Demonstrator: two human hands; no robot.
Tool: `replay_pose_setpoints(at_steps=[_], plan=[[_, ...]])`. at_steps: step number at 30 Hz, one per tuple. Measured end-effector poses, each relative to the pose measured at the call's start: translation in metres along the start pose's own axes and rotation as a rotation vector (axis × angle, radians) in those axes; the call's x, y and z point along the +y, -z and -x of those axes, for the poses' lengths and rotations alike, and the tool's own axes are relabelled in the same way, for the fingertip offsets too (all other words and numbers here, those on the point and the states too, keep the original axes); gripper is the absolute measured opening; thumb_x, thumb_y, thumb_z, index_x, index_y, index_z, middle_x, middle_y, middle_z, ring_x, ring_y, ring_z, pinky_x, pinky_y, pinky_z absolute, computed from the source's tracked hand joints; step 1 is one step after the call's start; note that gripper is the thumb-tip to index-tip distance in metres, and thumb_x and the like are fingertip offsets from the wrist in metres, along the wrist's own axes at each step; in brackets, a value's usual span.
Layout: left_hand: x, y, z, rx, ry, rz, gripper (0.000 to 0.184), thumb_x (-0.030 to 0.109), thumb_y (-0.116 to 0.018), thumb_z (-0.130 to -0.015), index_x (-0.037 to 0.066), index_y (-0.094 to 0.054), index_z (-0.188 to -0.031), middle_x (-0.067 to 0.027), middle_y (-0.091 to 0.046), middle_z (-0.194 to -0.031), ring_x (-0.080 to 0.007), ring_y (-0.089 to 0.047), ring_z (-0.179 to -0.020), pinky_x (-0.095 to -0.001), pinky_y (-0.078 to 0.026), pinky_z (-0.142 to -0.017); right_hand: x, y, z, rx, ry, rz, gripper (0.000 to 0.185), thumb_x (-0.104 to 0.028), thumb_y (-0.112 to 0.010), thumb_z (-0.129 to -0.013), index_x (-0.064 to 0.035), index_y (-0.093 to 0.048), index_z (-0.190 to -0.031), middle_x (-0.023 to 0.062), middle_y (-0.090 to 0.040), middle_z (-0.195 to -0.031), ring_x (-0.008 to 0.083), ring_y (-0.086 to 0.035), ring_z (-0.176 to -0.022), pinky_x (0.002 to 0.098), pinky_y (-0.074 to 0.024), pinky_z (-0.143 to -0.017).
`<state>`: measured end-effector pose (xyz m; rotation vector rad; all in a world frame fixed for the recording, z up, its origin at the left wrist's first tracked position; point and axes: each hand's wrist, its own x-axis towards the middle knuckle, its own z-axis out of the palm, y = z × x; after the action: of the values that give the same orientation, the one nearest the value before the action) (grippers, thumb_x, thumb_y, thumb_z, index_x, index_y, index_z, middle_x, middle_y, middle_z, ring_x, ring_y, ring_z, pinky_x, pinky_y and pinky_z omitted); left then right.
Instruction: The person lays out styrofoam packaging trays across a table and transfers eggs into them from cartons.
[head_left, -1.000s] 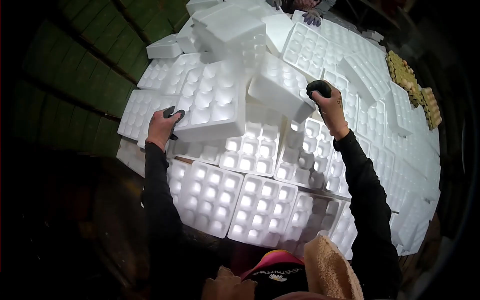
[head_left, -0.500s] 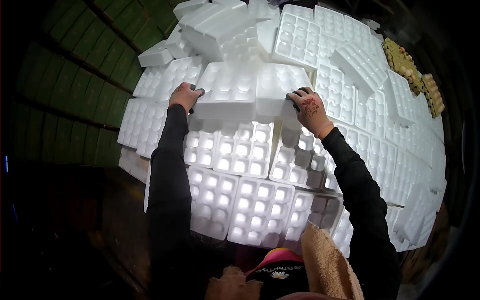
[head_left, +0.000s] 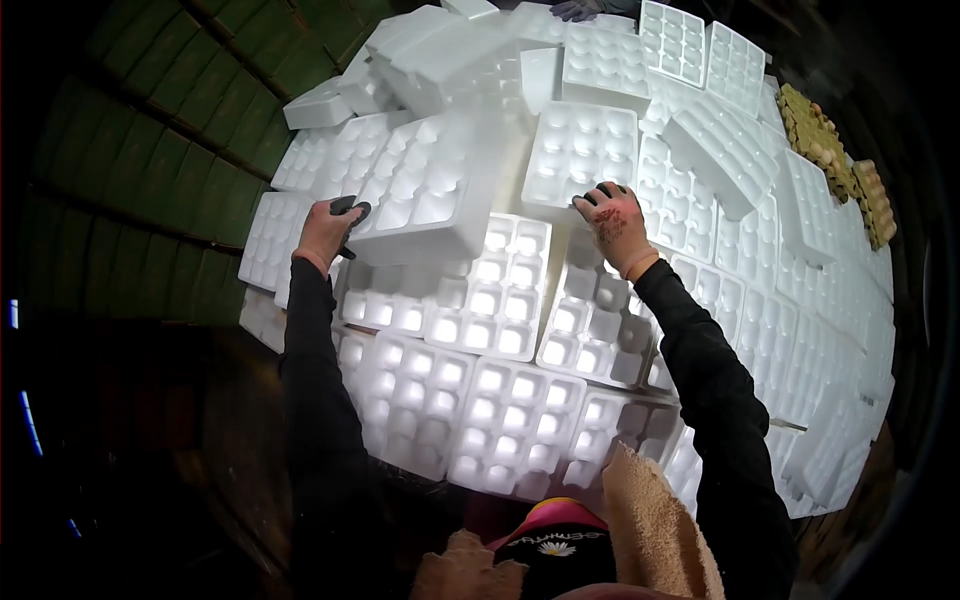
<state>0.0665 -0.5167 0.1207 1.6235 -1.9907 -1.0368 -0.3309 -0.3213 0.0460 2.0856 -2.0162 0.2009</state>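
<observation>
My left hand (head_left: 332,230), in a pale glove with dark fingertips, is closed on the near left corner of a white foam tray (head_left: 425,185). That tray is tilted and sits over other trays, its cupped side facing up. My right hand (head_left: 614,226), gloved likewise with red print on its back, grips the front edge of a second foam tray (head_left: 580,150). A gap separates these two trays. Below them lie rows of foam trays (head_left: 487,310) with square pockets, lit brightly from within.
Several foam blocks (head_left: 420,55) are heaped at the back left. Brown egg-carton-like trays (head_left: 815,130) line the right rear edge. Another person's gloved hand (head_left: 578,10) shows at the far edge. Green slatted panels (head_left: 130,150) stand at left.
The two held trays, side by side before, have come apart. My left hand has moved left and slightly nearer with its tray tilting; the right tray has turned and shifted slightly.
</observation>
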Motion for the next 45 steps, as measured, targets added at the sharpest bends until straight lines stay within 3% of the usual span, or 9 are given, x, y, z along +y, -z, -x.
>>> replay_pose_setpoints(at_steps=[7, 13, 15, 17, 20, 25, 28, 40, 45], plan=[[-0.040, 0.059, 0.060, 0.330, -0.017, 0.039, 0.034, 0.018, -0.068, -0.082, -0.007, -0.066, -0.105, -0.0108, -0.070, -0.088, -0.0159, -0.061, -0.077, -0.0286, -0.048, -0.074, -0.057, 0.005, -0.109, 0.380, -0.283, -0.736, 0.038, -0.032, -0.070, -0.078, -0.0055, -0.065, -0.104, 0.0129, -0.063, -0.106, 0.0321, -0.059, -0.098, 0.0399, -0.0465, -0.087], [-0.083, 0.076, 0.087, 0.443, 0.029, 0.066, 0.035, 0.014, -0.070, -0.080, -0.007, -0.065, -0.107, -0.0132, -0.071, -0.094, -0.0183, -0.064, -0.084, -0.0290, -0.049, -0.079, -0.069, -0.078, -0.293, 0.080, -0.841, -1.254, 0.080, -0.067, -0.065, -0.076, 0.0081, -0.063, -0.104, 0.0192, -0.066, -0.100, 0.0292, -0.062, -0.090, 0.0404, -0.0472, -0.084], [-0.099, 0.086, 0.103, 0.407, 0.047, 0.070, 0.033, 0.012, -0.069, -0.081, -0.007, -0.065, -0.108, -0.0109, -0.070, -0.094, -0.0163, -0.063, -0.083, -0.0275, -0.049, -0.078, -0.081, -0.049, -0.287, 0.055, -0.945, -1.504, 0.071, -0.063, -0.065, -0.077, 0.0039, -0.065, -0.103, 0.0159, -0.067, -0.096, 0.0278, -0.063, -0.086, 0.0402, -0.0490, -0.080], [-0.108, 0.094, 0.125, 0.396, 0.081, 0.091, 0.032, 0.012, -0.068, -0.082, -0.007, -0.065, -0.108, -0.0091, -0.070, -0.094, -0.0150, -0.062, -0.083, -0.0270, -0.048, -0.078, -0.087, -0.023, -0.252, 0.104, -0.811, -1.922, 0.034, -0.038, -0.069, -0.083, -0.0050, -0.067, -0.088, 0.0026, -0.063, -0.076, 0.0135, -0.057, -0.064, 0.0290, -0.0468, -0.060], [-0.116, 0.097, 0.150, 0.425, 0.120, 0.211, 0.031, 0.011, -0.066, -0.084, -0.007, -0.065, -0.109, -0.0064, -0.069, -0.093, -0.0129, -0.061, -0.083, -0.0266, -0.048, -0.077, -0.090, 0.040, -0.169, 0.104, -0.519, -1.641, 0.019, -0.024, -0.067, -0.083, -0.0056, -0.064, -0.086, 0.0030, -0.060, -0.079, 0.0165, -0.056, -0.072, 0.0303, -0.0448, -0.068], [-0.126, 0.102, 0.165, 0.426, 0.132, 0.287, 0.031, 0.011, -0.065, -0.085, -0.007, -0.065, -0.110, -0.0066, -0.069, -0.095, -0.0126, -0.061, -0.084, -0.0257, -0.048, -0.078, -0.107, 0.114, -0.063, 0.092, 0.143, -0.465, 0.022, -0.012, -0.066, -0.076, -0.0049, -0.060, -0.096, 0.0098, -0.058, -0.092, 0.0292, -0.054, -0.093, 0.0411, -0.0411, -0.088], [-0.142, 0.099, 0.160, 0.404, 0.128, 0.276, 0.031, 0.011, -0.066, -0.084, -0.007, -0.065, -0.109, -0.0070, -0.070, -0.096, -0.0131, -0.060, -0.085, -0.0263, -0.048, -0.079, -0.115, 0.110, -0.057, 0.051, 0.312, -0.330, 0.025, -0.011, -0.068, -0.071, -0.0081, -0.058, -0.094, 0.0084, -0.056, -0.090, 0.0304, -0.053, -0.094, 0.0441, -0.0409, -0.090], [-0.102, 0.065, 0.141, 0.331, 0.051, 0.251, 0.030, 0.010, -0.065, -0.084, -0.008, -0.065, -0.109, -0.0073, -0.068, -0.095, -0.0137, -0.059, -0.087, -0.0257, -0.046, -0.081, -0.089, -0.022, -0.103, 0.122, 0.262, 0.046, 0.010, -0.017, -0.055, -0.082, -0.0141, -0.065, -0.084, 0.0040, -0.060, -0.092, 0.0223, -0.055, -0.095, 0.0400, -0.0398, -0.087], [-0.076, 0.040, 0.113, 0.197, 0.001, 0.186, 0.030, 0.010, -0.064, -0.087, -0.008, -0.064, -0.111, -0.0081, -0.067, -0.098, -0.0145, -0.059, -0.087, -0.0266, -0.046, -0.081, -0.087, -0.011, -0.077, 0.070, 0.099, -0.021, 0.043, -0.037, -0.068, -0.075, -0.0108, -0.058, -0.107, 0.0065, -0.057, -0.106, 0.0252, -0.052, -0.106, 0.0416, -0.0389, -0.094]])
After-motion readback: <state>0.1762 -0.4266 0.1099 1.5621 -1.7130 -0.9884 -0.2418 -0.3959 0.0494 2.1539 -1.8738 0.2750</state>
